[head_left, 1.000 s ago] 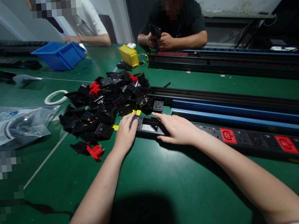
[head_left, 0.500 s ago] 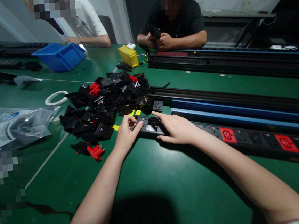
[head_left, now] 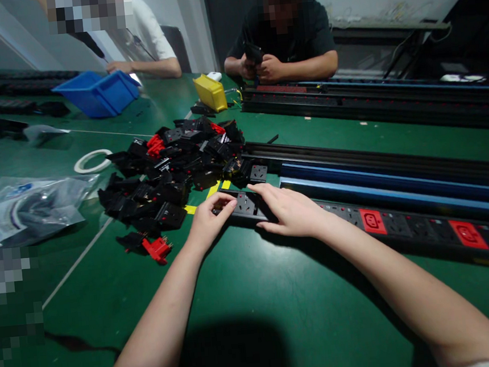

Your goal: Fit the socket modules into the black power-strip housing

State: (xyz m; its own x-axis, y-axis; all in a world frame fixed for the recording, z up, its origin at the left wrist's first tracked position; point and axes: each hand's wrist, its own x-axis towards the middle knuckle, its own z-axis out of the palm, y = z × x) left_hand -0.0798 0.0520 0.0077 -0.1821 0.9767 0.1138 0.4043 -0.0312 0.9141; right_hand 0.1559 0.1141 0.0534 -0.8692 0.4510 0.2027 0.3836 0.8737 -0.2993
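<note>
A long black power strip (head_left: 419, 226) with black and red sockets lies at a slant across the table. At its left end a black socket module (head_left: 245, 203) sits in the channel. My left hand (head_left: 208, 220) is closed at that end, its fingers curled and the thumb tip pressed to the module's left edge. My right hand (head_left: 289, 209) straddles the strip just right of the module, fingers on the far side and thumb on the near side, gripping it. Its palm hides part of the channel. A heap of loose socket modules (head_left: 173, 155) lies beyond my left hand.
Blue rails (head_left: 399, 188) run behind the strip. Farther back are a blue bin (head_left: 97, 93), a yellow bin (head_left: 211, 92) and more long strips (head_left: 375, 106). A tape roll (head_left: 92, 161) and plastic bag (head_left: 28, 208) lie left. Two people sit across the table.
The socket module has slid right along the strip's channel, toward my right hand, covering the light gap there. My left thumb has followed it slightly. My right hand stays nearly still.
</note>
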